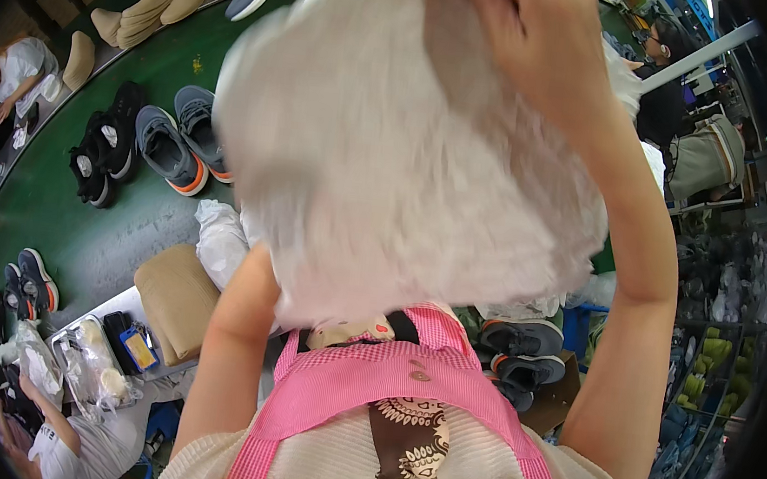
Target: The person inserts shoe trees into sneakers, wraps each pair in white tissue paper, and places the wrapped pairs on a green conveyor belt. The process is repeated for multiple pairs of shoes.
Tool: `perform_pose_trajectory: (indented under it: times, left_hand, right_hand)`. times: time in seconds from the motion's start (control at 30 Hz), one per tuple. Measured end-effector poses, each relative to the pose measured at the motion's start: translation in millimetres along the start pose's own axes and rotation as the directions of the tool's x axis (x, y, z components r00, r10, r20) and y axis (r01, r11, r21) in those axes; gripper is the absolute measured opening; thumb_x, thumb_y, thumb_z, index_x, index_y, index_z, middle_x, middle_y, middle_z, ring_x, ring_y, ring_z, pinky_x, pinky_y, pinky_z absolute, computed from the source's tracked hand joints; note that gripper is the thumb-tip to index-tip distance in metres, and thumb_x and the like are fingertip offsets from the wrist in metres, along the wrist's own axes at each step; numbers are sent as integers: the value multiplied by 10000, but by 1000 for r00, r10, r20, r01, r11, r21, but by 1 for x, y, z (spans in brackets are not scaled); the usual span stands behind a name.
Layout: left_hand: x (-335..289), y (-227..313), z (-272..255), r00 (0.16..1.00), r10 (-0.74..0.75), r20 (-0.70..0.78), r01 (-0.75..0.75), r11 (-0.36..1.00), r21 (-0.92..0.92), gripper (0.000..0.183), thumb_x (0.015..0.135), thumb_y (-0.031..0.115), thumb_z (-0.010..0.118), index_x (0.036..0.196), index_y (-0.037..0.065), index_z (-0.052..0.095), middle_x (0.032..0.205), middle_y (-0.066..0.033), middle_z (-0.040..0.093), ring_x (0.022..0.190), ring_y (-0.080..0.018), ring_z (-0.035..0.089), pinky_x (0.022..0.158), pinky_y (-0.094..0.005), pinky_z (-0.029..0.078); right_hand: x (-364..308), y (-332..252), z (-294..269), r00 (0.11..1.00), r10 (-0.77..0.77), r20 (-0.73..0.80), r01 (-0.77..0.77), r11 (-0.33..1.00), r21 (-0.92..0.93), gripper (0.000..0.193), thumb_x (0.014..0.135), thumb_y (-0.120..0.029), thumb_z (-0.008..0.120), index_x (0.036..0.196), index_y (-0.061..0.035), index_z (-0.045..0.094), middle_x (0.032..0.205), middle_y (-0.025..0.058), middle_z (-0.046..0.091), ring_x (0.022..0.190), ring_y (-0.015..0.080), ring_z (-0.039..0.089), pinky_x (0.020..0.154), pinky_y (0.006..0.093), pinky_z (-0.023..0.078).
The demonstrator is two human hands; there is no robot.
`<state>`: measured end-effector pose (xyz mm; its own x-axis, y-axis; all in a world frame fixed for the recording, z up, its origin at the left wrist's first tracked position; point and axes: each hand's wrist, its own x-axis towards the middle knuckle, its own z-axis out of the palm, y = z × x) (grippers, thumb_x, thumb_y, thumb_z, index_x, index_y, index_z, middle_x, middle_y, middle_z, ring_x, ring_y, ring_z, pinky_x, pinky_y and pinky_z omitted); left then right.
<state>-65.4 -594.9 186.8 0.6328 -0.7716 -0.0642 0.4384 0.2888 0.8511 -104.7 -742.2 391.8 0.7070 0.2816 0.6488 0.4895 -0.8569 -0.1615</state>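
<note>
A thin white sheet (391, 166), wrinkled and blurred, fills the centre of the view. The wearer's right hand (531, 35) is at its top, fingers and thumb pinched together on the upper edge, with the sheet spreading down and left from that grip. The left forearm (238, 336) rises behind the sheet's lower left corner; the left hand is hidden there, so its grip cannot be told.

Below the grip, past the sheet's bottom edge, is the wearer's pink apron (416, 374). Gray shoes (523, 334) sit below the grip too, slightly right.

Left of the grip, beyond the sheet, a green tabletop (57, 229) curves away. It carries a gray pair of shoes with orange heels (162, 141) and — just beside it, farther left — a black pair (108, 145). Lower left lies a folded brown stack (173, 302). Farthest, along the table's far edge, are curved beige pieces (151, 9) and a seated co-worker (27, 76).
</note>
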Motion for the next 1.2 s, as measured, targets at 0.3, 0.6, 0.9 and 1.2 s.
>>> perform_pose_trajectory:
  times: [0.3,0.6,0.9,1.2]
  left_hand:
    - [-41,-17,3,993,31,-112,-40,997,-73,348,972,298,560,1144,5,636,1074,-80,665,941,-142,629,825,-278,499]
    - [-56,-5,-6,990,105,-98,-74,956,284,335,997,265,510,1172,3,625,1109,-98,655,981,-153,621,872,-286,493]
    - [-51,34,16,759,601,-250,-391,729,562,358,1000,238,507,1229,-27,579,1110,-115,647,998,-146,605,945,-317,467]
    - [-16,7,57,891,251,-379,-376,876,-304,483,935,348,628,1250,-8,541,1202,-105,623,1069,-188,625,907,-330,520]
  right_hand:
    - [-8,14,40,964,-200,-174,113,904,-412,266,878,-182,665,1037,29,632,977,184,664,832,349,636,736,371,484]
    - [-82,-20,56,621,517,589,-778,316,543,840,723,-372,810,1361,22,431,1236,135,594,1095,207,585,944,321,459]
    - [-118,22,69,836,548,33,-530,789,312,834,698,-355,809,1295,58,400,1186,227,605,1077,330,608,921,359,466]
    - [-136,9,88,849,481,220,-310,116,944,493,912,-379,647,1205,0,529,1063,40,617,952,112,584,839,249,461]
